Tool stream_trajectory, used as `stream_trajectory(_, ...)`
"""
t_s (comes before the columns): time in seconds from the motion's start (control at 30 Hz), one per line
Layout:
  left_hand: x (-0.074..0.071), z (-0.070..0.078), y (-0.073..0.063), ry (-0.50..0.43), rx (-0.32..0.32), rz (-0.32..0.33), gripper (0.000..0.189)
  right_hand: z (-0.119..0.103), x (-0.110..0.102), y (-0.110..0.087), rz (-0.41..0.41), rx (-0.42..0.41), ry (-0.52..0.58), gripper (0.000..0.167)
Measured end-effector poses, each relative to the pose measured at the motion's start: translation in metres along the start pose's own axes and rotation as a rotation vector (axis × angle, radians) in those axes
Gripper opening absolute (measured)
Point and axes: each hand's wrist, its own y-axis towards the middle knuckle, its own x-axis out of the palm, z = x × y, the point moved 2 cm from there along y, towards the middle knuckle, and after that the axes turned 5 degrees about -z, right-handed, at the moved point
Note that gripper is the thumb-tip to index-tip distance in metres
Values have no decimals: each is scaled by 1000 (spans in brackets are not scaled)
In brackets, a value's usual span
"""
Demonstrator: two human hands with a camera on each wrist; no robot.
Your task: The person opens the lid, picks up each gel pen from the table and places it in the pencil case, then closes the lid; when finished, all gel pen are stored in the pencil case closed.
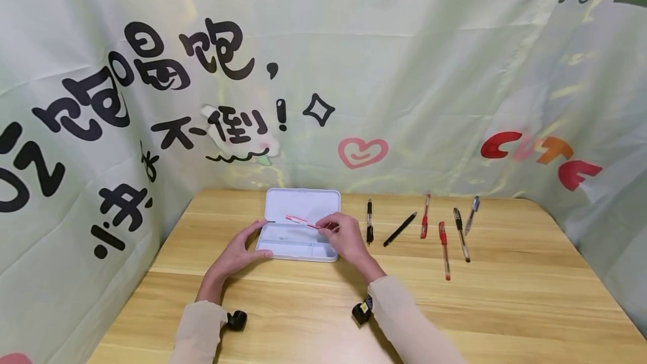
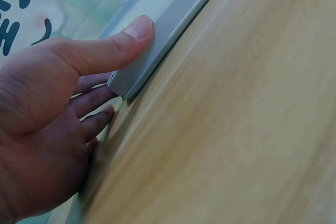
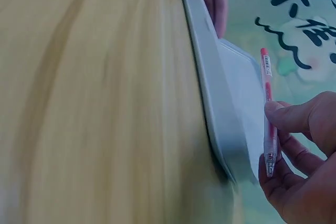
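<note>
An open white pencil case (image 1: 297, 257) lies on the table, its lid (image 1: 303, 202) leaning back. My left hand (image 1: 236, 253) holds the case at its left end, thumb on the front corner and the other fingers by the side and back. In the left wrist view, the thumb presses the front wall of the case (image 2: 157, 32). Between thumb and fingers, my right hand (image 3: 307, 153) pinches a clear-barrelled pen with a pinkish-red refill and end (image 3: 267, 87). This pen (image 1: 300, 221) is over the case's back part, slanting down to the right.
Right of the case, several pens lie spread out: a black-and-clear pen (image 1: 369, 222), a black pen (image 1: 400, 229), red pens (image 1: 444, 251), another black-capped pen (image 1: 461, 235) and a blue-topped pen (image 1: 472, 213). A printed curtain (image 1: 429, 83) hangs behind the wooden table (image 1: 303, 302).
</note>
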Motion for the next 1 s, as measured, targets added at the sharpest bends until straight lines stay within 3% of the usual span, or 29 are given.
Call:
stream_trajectory(0.37, 0, 0, -3, -8, -25, -13, 92, -6, 33, 8, -109, 4, -96, 8)
stream_trajectory(0.7, 0, -1, -1, -5, -5, -7, 88, -10, 31, 14, -205, 74, -69, 8)
stream_trajectory(1.0, 0, 2, -1, -1, 17, -3, 88, -9, 34, 13, -234, 88, -95, 11)
